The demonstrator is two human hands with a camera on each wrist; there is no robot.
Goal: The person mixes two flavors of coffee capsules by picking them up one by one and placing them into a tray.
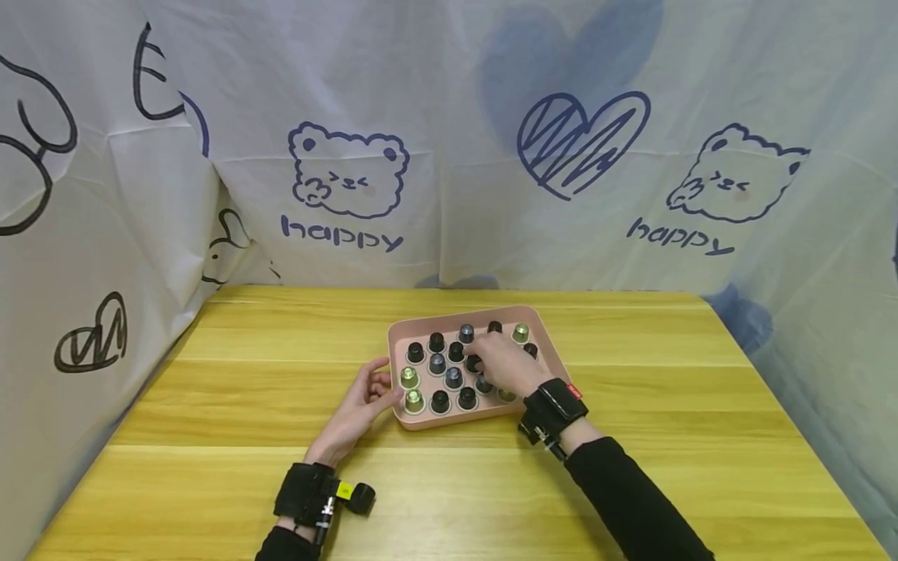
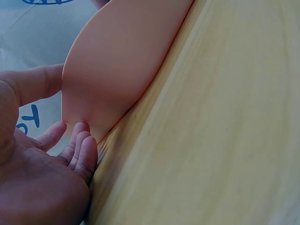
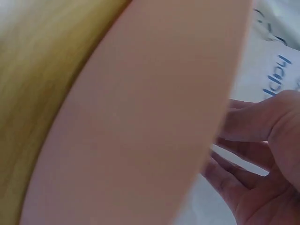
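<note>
A pink tray (image 1: pixel 429 421) holds several coffee capsules standing rim down, in black, dark blue and light green. My left hand (image 1: pixel 356 409) is at the tray's left end. In the left wrist view its thumb touches the rim, and bent fingers (image 2: pixel 84 152) rest against the outer wall. Reaching over the tray from the right, my right hand (image 1: pixel 507 365) has its thumb and fingertips around a black coffee capsule (image 1: pixel 474 363) near the middle. The right wrist view shows that hand's fingers (image 3: pixel 246 124) partly hidden behind the tray wall (image 3: pixel 131 117).
Light green capsules (image 1: pixel 414 401) stand at the tray's left end, and another green capsule (image 1: pixel 521 333) is at its back right. The tray sits toward the back of a wooden table (image 1: pixel 281 405). White drawn-on cloth (image 1: pixel 449 195) hangs behind and along the sides.
</note>
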